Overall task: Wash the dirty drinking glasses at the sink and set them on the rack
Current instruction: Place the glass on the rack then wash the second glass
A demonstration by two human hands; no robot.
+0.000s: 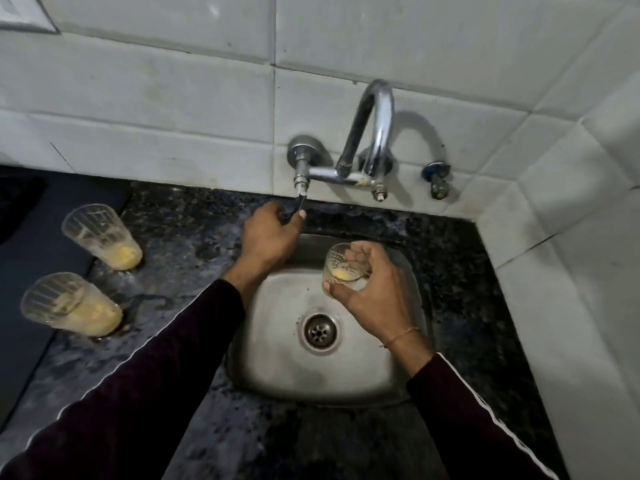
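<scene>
My right hand grips a clear drinking glass with yellow residue at its bottom, held over the steel sink. Its mouth tilts toward me. My left hand pinches the dark tap handle below the left wall valve. The chrome faucet arches out from the tiled wall above the sink. Two more dirty glasses stand on the counter to the left, one farther back and one nearer, both smeared with yellow residue.
The sink drain lies in the basin's middle. Speckled dark granite counter surrounds the sink. A dark mat lies at the far left. A blue-capped valve sticks out of the wall on the right, where white tiles form a corner.
</scene>
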